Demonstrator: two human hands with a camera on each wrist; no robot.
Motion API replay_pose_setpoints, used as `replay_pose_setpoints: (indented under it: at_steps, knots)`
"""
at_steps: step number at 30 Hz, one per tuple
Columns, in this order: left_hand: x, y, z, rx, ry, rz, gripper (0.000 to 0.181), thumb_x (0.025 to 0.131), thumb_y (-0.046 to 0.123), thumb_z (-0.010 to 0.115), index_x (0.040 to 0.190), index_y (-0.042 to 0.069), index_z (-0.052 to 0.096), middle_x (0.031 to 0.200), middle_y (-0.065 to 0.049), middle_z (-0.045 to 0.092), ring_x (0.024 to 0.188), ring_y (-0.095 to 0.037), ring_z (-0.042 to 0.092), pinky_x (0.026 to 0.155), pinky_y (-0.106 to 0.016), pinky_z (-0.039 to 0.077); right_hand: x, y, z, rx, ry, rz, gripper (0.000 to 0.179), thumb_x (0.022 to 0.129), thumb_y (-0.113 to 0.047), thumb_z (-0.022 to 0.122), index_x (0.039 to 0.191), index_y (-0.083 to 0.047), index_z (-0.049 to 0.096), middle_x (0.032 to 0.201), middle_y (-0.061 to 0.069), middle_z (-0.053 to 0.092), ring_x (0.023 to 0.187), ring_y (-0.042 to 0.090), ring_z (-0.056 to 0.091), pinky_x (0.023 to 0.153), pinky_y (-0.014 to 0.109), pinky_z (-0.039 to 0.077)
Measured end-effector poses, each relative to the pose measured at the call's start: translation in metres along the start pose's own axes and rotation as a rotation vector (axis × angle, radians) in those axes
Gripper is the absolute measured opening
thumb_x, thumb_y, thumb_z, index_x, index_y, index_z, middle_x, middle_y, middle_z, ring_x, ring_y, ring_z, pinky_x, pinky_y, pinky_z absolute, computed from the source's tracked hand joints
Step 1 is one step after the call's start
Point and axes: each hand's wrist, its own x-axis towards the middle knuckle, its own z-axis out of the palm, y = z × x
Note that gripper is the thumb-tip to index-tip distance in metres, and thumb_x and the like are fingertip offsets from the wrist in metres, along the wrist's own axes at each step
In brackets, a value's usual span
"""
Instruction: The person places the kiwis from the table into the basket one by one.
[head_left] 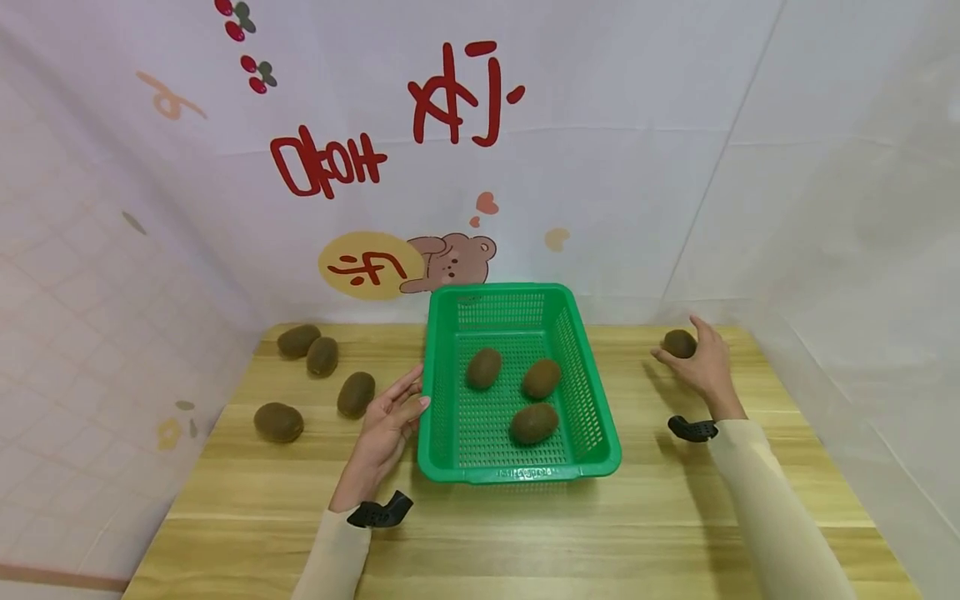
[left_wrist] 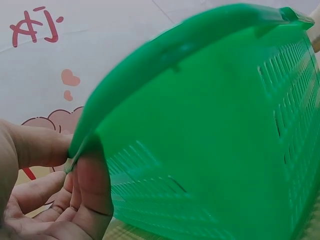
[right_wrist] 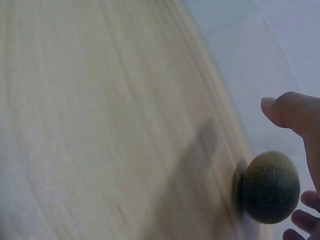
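My left hand (head_left: 382, 437) pinches the left rim of a green plastic basket (head_left: 465, 475); the left wrist view has the thumb and fingers on either side of the rim. Three brown kiwis lie inside, one being the front kiwi (head_left: 534, 423). At the far right of the table, my right hand (head_left: 705, 367) spreads its thumb and fingers around a single kiwi (head_left: 679, 343). In the right wrist view the thumb (right_wrist: 290, 111) stands apart from that kiwi (right_wrist: 271, 187), while the other fingers are close beside it.
Several loose kiwis lie left of the basket, among them a kiwi (head_left: 278, 422) near the table's left edge and a kiwi (head_left: 356, 395) close to my left hand. A white printed curtain (head_left: 600, 167) hangs behind the wooden table (head_left: 525, 542).
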Motion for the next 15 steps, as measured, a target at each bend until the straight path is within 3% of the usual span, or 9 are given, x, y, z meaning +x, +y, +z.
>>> replay_pose_setpoints:
  at_steps: [10, 15]
  knots:
    - [0.001, 0.001, 0.000, -0.002, -0.012, 0.001, 0.059, 0.099, 0.000, 0.063, 0.154, 0.016, 0.048, 0.125, 0.001, 0.052, 0.086, -0.005, 0.052, 0.065, -0.017, 0.042, 0.002, 0.013, 0.005, 0.066, -0.017, 0.106, 0.090, 0.099, -0.042, 0.067, 0.161, 0.004, 0.020, 0.157, 0.041, 0.028, 0.133, 0.062, 0.039, 0.103, 0.071, 0.041]
    - [0.000, 0.002, -0.001, -0.001, -0.019, 0.001, 0.060, 0.099, 0.001, 0.062, 0.155, 0.015, 0.047, 0.126, 0.000, 0.051, 0.086, -0.004, 0.052, 0.066, -0.017, 0.043, 0.002, 0.014, 0.008, 0.077, -0.005, 0.141, 0.079, 0.102, -0.035, 0.063, 0.161, 0.001, 0.025, 0.153, 0.041, 0.034, 0.130, 0.059, 0.043, 0.103, 0.067, 0.043]
